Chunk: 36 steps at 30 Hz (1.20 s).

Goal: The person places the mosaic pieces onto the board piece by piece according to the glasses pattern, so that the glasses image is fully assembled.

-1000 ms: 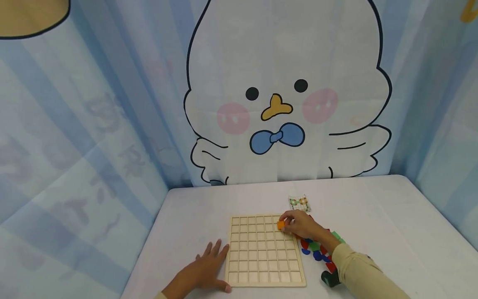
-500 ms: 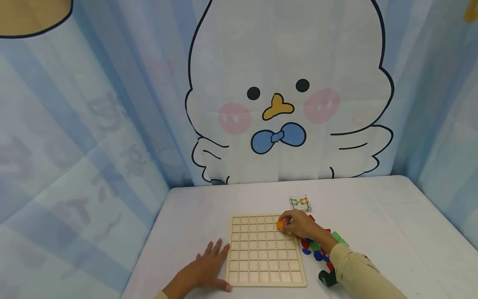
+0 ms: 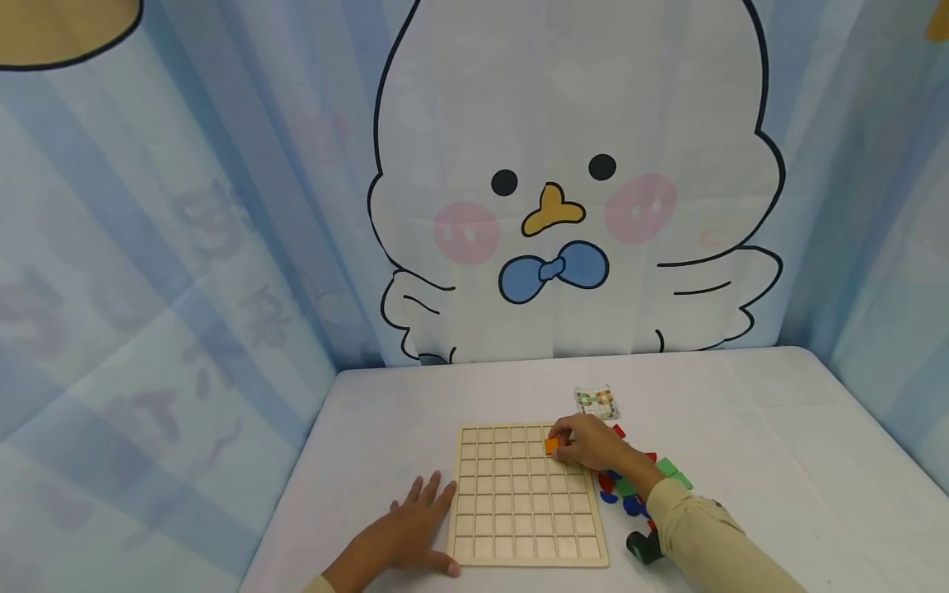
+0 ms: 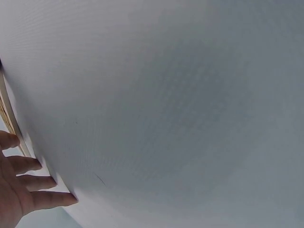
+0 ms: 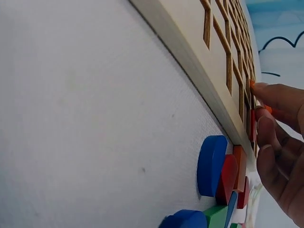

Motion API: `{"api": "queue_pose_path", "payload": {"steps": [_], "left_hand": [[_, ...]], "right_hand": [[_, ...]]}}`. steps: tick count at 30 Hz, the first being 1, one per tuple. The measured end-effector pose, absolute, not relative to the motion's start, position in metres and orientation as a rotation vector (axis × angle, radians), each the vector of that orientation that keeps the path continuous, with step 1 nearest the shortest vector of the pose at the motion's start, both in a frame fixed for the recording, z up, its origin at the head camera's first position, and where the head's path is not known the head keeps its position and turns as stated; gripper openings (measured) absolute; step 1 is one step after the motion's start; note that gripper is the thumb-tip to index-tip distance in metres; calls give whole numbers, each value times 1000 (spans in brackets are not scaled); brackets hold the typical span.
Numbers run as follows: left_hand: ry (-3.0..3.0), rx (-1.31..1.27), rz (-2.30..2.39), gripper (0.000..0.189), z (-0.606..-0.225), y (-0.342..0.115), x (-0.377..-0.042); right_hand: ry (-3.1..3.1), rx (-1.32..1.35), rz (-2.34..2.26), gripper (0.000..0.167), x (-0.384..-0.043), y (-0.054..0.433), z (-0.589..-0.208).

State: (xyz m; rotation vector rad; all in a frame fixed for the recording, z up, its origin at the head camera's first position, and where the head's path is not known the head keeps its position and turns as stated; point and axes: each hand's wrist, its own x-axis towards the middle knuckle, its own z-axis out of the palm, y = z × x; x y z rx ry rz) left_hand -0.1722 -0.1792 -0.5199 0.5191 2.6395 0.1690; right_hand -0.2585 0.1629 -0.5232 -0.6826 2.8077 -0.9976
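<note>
My right hand (image 3: 589,441) pinches an orange square block (image 3: 552,445) between thumb and fingers, over the far right part of a pale wooden grid board (image 3: 528,563). Most of the block's orange surface is covered by the fingers in the right wrist view, where a red piece (image 5: 252,124) shows on the board just below them. My left hand (image 3: 417,529) rests beside the board's left side with fingers spread, fingertips right at the edge. In the left wrist view, the straight fingers of the left hand (image 4: 23,183) lie along that board edge.
Loose red, blue and green pieces lie right of the board, partly hidden by the right forearm; among them are a blue half-round piece (image 5: 212,166) and a green piece (image 3: 665,467). Behind the board lies a small patterned packet (image 3: 596,403). A dark object (image 3: 643,547) sits beside the right sleeve.
My right hand has shifted slightly left over the board with the orange block. The dark object by the sleeve has moved left along with the arm. My left hand stays in place.
</note>
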Motion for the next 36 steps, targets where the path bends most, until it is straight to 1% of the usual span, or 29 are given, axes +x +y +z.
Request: {"api": "queue_pose_path", "payload": {"steps": [10,15,21,29,36], "left_hand": [[2627,530,193,120,-519,-180,-172],[2627,530,190,120,-518,-180,-171],[2626,519,189,120,-516,-179,-170],[2632,526,178,121,-518,-180,-171],[2630,522,182,121,-517,-180,-172]], "right_hand": [[2886,-639,-838,15,-257,157,-521],[2904,-651,-797,16,-255,156,-517],[2915,-588,-753,18,-258,154,-519],[2917,-529,-774,20,-259,151,-518],[2891,-455,-813,17,-259,153,-516]]}}
